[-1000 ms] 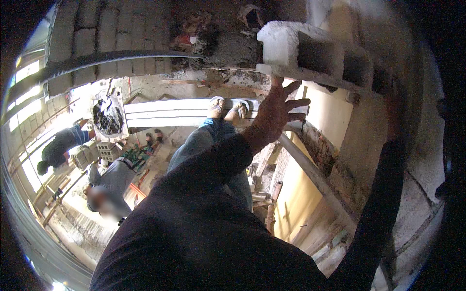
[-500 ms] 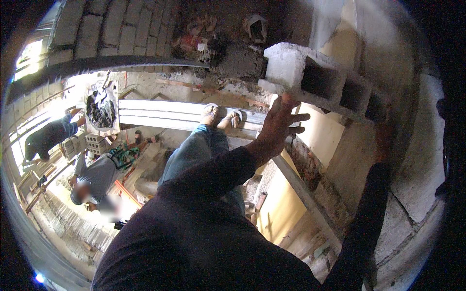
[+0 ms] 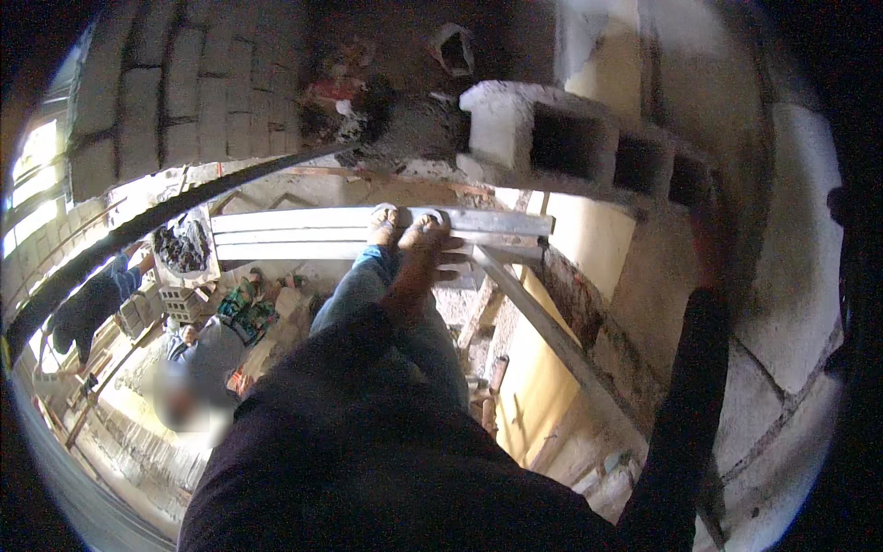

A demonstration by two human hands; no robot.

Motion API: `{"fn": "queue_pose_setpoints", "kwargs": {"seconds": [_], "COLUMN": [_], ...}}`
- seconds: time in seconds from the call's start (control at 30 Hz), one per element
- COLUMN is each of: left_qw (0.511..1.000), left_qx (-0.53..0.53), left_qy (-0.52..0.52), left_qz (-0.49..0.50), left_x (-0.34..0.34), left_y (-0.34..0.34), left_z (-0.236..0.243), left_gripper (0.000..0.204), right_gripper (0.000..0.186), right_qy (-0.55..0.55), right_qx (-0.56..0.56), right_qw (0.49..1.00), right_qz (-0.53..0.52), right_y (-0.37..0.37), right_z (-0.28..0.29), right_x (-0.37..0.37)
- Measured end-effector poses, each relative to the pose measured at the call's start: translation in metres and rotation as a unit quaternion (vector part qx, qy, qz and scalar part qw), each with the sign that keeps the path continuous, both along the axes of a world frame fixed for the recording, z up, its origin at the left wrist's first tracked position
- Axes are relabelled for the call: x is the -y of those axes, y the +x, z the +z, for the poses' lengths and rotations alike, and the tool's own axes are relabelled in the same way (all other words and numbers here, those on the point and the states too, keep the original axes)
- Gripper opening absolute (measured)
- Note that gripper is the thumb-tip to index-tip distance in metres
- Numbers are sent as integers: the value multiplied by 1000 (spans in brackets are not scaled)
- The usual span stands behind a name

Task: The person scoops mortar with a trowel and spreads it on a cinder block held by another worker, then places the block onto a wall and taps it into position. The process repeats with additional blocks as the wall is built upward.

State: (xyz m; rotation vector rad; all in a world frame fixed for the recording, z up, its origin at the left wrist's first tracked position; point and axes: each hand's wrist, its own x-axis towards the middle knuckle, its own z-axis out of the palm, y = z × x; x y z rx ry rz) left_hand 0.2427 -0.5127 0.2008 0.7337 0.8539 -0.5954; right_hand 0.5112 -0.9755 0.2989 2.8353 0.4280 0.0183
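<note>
We found the block (image 3: pixel 608 152), grey and hollow, raised beside a rough wall, its near end just right of a dark heap of mortar (image 3: pixel 409 133); whether the two touched, we could not tell. The right hand (image 3: pixel 709 225) was at the block's far end, though shadow and blur kept us from telling whether its fingers gripped. The left hand (image 3: pixel 418 267) hung empty, fingers spread, well apart from the block, below and to its left. Beneath the block's near end, we saw shoes (image 3: pixel 384 215) on a pale plank (image 3: pixel 497 223). We judged a tip or slide the chief danger: if that one hand bore much of the weight, a weak hold or uneven mortar could have sent the block down toward plank and feet. A long reach from so narrow a footing could also have cost balance. Far below and left of the block, we counted a stooping person (image 3: pixel 216 354) and another in dark clothing (image 3: pixel 87 313), both exposed to anything rolling off.
</note>
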Motion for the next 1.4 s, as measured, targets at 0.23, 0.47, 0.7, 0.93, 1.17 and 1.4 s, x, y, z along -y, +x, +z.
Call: {"fn": "queue_pose_setpoints", "kwargs": {"seconds": [0.23,0.47,0.7,0.93,1.17,1.4], "left_qw": [991,984,984,973,824,682], "left_qx": [-66,86,29,66,311,655], "left_qy": [119,142,115,84,412,301], "left_qz": [15,-63,-136,-207,-234,-127], "left_x": [-68,-94,-99,-89,-32,-15], "left_y": [-73,-94,-103,-90,22,153], "left_z": [-55,-117,-121,-102,27,182], "left_gripper": [31,34,32,31,26,17], "right_gripper": [46,51,51,51,62,52], "right_qy": [-44,-186,97,189,68,74], "right_qx": [1,-77,-30,-29,-34,-24], "right_qw": [999,979,995,981,996,993], "right_qz": [-16,26,-26,-26,-53,-90], "right_y": [4,14,12,16,12,-3], "right_z": [8,14,-13,-24,-7,18], "right_x": [-21,-16,4,20,2,-35]}}
